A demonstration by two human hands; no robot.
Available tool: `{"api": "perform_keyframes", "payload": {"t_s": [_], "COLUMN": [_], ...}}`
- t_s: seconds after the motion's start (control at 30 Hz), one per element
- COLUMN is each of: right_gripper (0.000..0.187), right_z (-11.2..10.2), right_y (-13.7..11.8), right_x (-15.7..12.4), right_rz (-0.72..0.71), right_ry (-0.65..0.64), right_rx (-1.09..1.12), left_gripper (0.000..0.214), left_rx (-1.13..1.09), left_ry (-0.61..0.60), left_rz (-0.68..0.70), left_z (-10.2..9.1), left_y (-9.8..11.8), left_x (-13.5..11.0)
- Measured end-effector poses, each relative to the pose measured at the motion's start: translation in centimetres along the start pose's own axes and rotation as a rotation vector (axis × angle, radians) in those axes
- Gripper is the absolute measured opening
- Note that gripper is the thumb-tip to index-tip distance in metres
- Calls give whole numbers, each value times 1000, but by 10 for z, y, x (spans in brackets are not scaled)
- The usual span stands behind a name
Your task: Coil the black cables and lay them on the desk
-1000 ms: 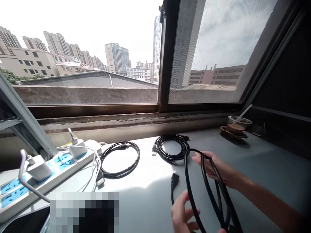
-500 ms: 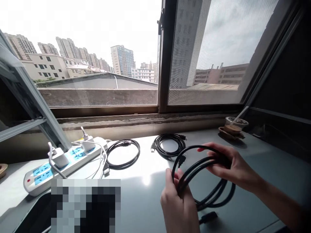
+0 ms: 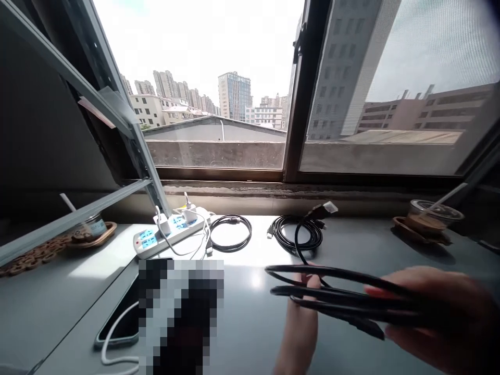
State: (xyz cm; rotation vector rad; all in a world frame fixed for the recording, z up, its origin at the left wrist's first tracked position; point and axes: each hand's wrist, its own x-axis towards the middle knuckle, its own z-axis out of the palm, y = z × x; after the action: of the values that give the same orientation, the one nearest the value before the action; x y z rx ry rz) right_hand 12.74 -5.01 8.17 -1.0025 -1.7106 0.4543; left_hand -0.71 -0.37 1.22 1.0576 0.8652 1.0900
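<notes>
Just right of white plastic power strip (image 3: 156,240), thin black cable coil (image 3: 233,249); farther right, thicker black coil (image 3: 282,240), then clear plastic cup (image 3: 432,219).

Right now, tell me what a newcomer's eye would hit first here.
The looped black cable stretched flat between the left hand and the right hand, low in the foreground. Behind it on the grey table lie a thin coil, a thicker coil and a white power strip, under the bright window.

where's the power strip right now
In the head view, the power strip lies left of centre on the table, just left of a small coiled cable.
</notes>
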Motion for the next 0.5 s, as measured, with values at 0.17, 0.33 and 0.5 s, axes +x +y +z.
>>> {"api": "perform_keyframes", "payload": {"t_s": [0.17, 0.33, 0.5], "right_gripper": [39, 49, 59], "right_z": [-10, -22, -27], "right_y": [6, 19, 34], "right_x": [18, 33, 34], "right_rz": [310, 347, 348], "right_ry": [297, 241, 184], "right_rx": [248, 200, 85], "left_gripper": [17, 8, 18], "left_rx": [-209, -345, -351], "left_ry": [-60, -174, -336], "left_rz": [143, 282, 389], "left_z": [2, 4, 4], "left_y": [34, 37, 37], "left_x": [-3, -1, 2]}}
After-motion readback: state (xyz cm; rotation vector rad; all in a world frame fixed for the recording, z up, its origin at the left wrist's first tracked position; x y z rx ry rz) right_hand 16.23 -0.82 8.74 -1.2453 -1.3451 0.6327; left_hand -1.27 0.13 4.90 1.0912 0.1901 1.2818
